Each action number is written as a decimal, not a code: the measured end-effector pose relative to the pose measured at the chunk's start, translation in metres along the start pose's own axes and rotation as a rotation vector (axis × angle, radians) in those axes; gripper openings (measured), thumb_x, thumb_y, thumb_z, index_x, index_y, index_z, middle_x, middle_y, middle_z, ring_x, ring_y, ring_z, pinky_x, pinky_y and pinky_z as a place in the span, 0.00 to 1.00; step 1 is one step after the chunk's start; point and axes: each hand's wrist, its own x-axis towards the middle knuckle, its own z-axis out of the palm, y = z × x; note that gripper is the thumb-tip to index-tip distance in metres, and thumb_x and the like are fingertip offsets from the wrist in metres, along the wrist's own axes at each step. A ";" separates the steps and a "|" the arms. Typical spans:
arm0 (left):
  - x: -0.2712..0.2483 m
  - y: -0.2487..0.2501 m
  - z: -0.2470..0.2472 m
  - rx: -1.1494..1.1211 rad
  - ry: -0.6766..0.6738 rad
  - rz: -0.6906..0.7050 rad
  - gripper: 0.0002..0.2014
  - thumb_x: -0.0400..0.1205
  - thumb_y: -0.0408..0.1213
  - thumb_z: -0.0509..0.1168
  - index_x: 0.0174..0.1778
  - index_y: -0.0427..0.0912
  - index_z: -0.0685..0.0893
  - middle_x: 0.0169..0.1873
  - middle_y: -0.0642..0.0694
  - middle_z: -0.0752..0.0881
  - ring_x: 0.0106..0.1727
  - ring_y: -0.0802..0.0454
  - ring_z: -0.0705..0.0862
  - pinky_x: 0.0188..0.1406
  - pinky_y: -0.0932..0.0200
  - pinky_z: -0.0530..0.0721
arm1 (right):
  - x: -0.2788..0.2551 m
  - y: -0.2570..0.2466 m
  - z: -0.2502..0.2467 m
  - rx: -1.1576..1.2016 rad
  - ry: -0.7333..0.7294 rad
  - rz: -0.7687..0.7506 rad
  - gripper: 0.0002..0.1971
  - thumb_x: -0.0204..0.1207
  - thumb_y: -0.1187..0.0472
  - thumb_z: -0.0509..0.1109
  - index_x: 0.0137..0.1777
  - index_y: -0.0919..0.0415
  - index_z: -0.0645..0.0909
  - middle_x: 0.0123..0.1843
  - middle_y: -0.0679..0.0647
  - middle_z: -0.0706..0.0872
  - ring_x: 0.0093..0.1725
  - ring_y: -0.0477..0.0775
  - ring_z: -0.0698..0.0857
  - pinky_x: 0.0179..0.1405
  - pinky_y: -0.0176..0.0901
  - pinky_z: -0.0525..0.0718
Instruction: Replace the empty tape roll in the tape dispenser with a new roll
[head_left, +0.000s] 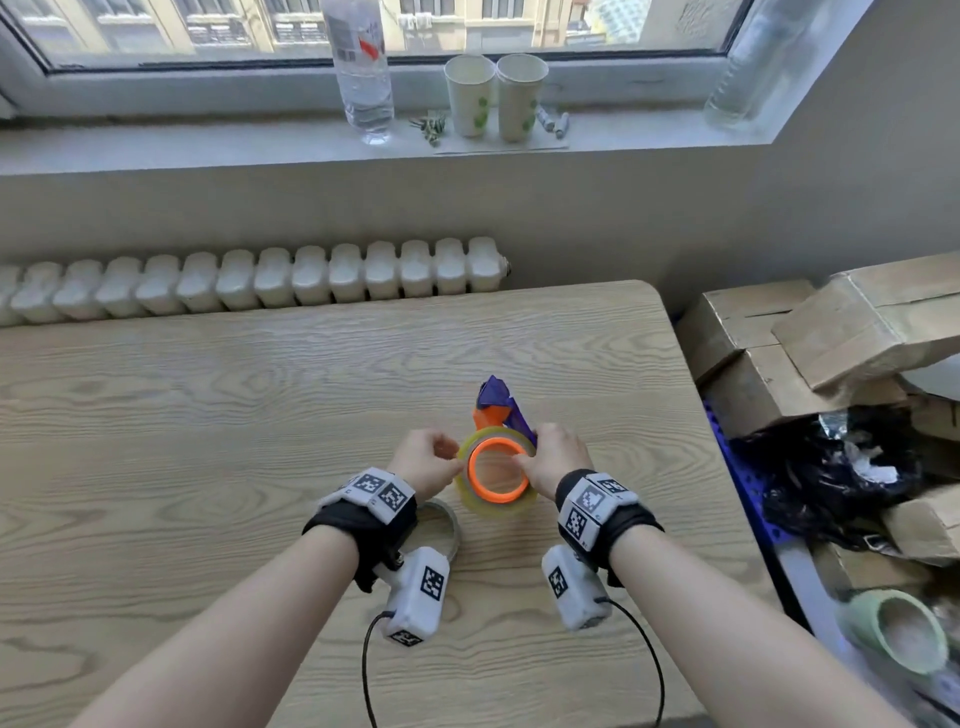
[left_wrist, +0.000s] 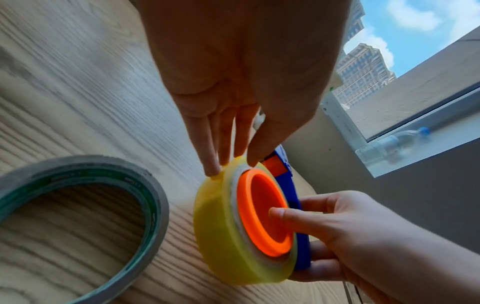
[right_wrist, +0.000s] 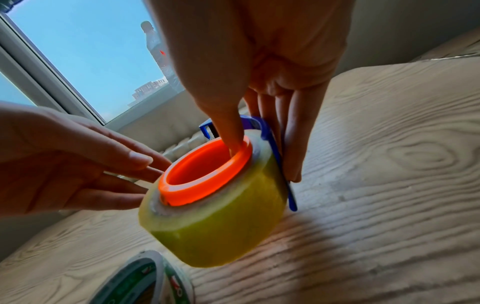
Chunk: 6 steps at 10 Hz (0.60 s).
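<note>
Dispenser (head_left: 500, 410), blue frame with orange hub (head_left: 496, 471): being held above the table (head_left: 208, 395), near its front middle.

New roll (left_wrist: 221, 232), yellowish clear tape: sitting around the orange hub, hub rim standing proud of the roll's face; hub hollow, holding only a thumb tip.

Right hand (head_left: 558, 460): gripping the dispenser, thumb (right_wrist: 231, 131) hooking into the hub, fingers (right_wrist: 296, 144) lying along the back of the blue frame.

Left hand (head_left: 425, 460): fingers near straight, fingertips (left_wrist: 211, 168) touching the roll's outer edge, curling round nothing.

Empty roll (head_left: 451, 525), thin grey ring with green print inside: lying flat on the table just beside the left wrist, enclosing only bare table.

Windowsill (head_left: 208, 145): carrying a clear bottle (head_left: 363, 73), contents not being readable; two paper cups (head_left: 496, 96) standing side by side, touching, insides hidden.

Right of table: cardboard boxes (head_left: 831, 332) piling up, black plastic (head_left: 831, 467) lying among them, and a green cup (head_left: 901, 631) lying on its side, mouth facing the camera, inside pale.
</note>
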 end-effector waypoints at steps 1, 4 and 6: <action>0.007 -0.004 0.004 0.063 -0.042 0.003 0.17 0.72 0.30 0.69 0.57 0.32 0.86 0.53 0.36 0.89 0.54 0.40 0.87 0.59 0.46 0.85 | 0.007 0.004 0.005 0.012 -0.024 0.025 0.17 0.70 0.53 0.75 0.51 0.65 0.82 0.52 0.65 0.88 0.55 0.66 0.85 0.49 0.50 0.81; 0.003 -0.011 0.014 0.168 -0.197 0.095 0.22 0.75 0.25 0.65 0.67 0.35 0.80 0.66 0.43 0.83 0.70 0.51 0.78 0.65 0.64 0.73 | 0.013 0.011 0.017 0.001 -0.067 0.045 0.14 0.70 0.56 0.74 0.54 0.61 0.83 0.52 0.63 0.89 0.54 0.66 0.85 0.50 0.49 0.82; -0.002 -0.016 0.016 0.320 -0.198 0.080 0.29 0.78 0.34 0.64 0.77 0.41 0.69 0.75 0.44 0.75 0.73 0.45 0.76 0.70 0.55 0.74 | 0.008 0.011 0.015 -0.009 -0.083 0.067 0.05 0.70 0.63 0.66 0.43 0.61 0.81 0.47 0.62 0.87 0.45 0.65 0.83 0.41 0.47 0.80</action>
